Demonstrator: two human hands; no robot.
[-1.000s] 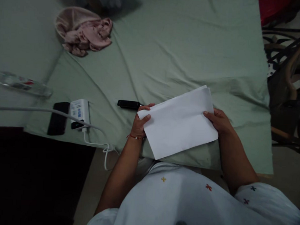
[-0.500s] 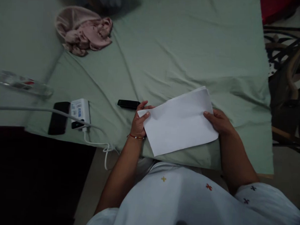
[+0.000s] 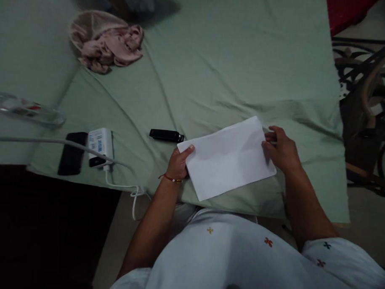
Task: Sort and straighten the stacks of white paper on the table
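Note:
White sheets of paper [image 3: 230, 158], stacked together, lie slanted in front of me near the table's front edge. My left hand [image 3: 179, 161] grips their left corner, thumb on top and fingers hidden beneath; a red beaded string circles the wrist. At the right edge, my right hand [image 3: 280, 148] has bent fingers, with the thumb tip on the paper's rim and the fingertips close beside it. Just beyond my left hand lies a slim black object with a metallic end, which looks like a small stapler [image 3: 165, 135].
A green cloth [image 3: 233, 66] covers the table. On the left are a black phone [image 3: 72, 154], a white power bank [image 3: 100, 146] with a cable [image 3: 121, 185], and a clear plastic bottle [image 3: 28, 110]. Crumpled pink fabric [image 3: 114, 45] lies at the far left. Ornate metalwork [image 3: 368, 87] stands right.
My right hand has shifted its hold outward, its fingers coming out from under the paper to its edge. My left index finger has gone under the paper, uncovering the stapler's end.

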